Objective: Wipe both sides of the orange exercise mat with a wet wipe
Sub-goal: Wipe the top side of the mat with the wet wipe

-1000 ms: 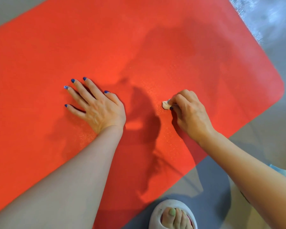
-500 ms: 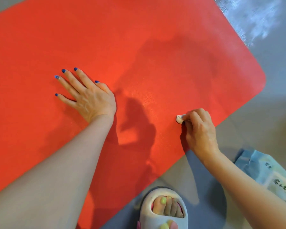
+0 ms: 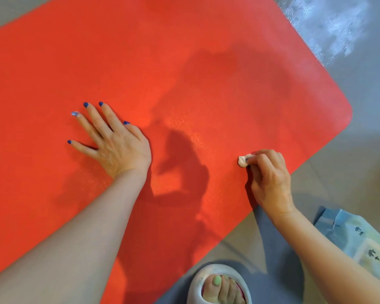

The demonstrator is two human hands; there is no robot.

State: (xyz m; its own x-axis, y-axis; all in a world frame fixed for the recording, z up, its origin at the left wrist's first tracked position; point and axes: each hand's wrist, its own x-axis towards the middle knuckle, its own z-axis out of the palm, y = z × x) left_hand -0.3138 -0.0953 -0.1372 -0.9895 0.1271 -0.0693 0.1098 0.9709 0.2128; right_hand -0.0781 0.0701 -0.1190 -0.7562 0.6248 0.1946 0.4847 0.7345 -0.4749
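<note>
Mat: the orange exercise mat lies flat on the floor, filling most of the view; its rounded corner sits up and to the right of the right grip.
Surface: the mat's texture is fine and grainy, with a faint speckled sheen between the two hands; shadows of the arms and head fall across it.
Right grip: the right hand has its fingers curled, pinching a small wadded wet wipe at the fingertips and holding it against the mat, close to the mat's near edge.
Left grip: the left hand rests palm down on the mat with fingers straight and spread, holding nothing, well to the left of the wipe.
Floor: grey and smooth, with a pale glare patch at the far right, well beyond the right grip.
Packet: a pale blue printed packet lies on the floor, below and right of the right grip, partly behind the forearm.
Foot: a foot in a white slipper stands on the floor just off the mat's near edge, below the right grip.
</note>
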